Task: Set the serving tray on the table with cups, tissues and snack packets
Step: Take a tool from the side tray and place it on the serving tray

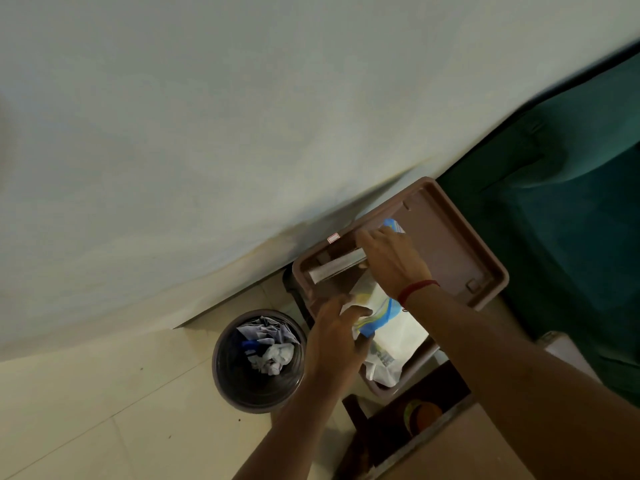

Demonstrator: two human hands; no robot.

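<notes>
A brown plastic serving tray [450,244] lies near the wall, with a white packet printed in blue and yellow [379,308] lying across it. My left hand [334,337] pinches the packet's near end. Reaching over the packet, my right hand [391,261], with a red thread at the wrist, grips the far end. A flat silver packet [334,268] lies in the tray's left end beside my right fingers. Crumpled white plastic wrapping [384,367] sits at the tray's near edge. I see no cups on the tray.
A round dark waste bin [228,368] holding crumpled paper stands on the tiled floor left of the tray. A green sofa [561,202] fills the right side. A wooden table edge [460,445] is at the bottom right, with an orange round object [424,415] below it.
</notes>
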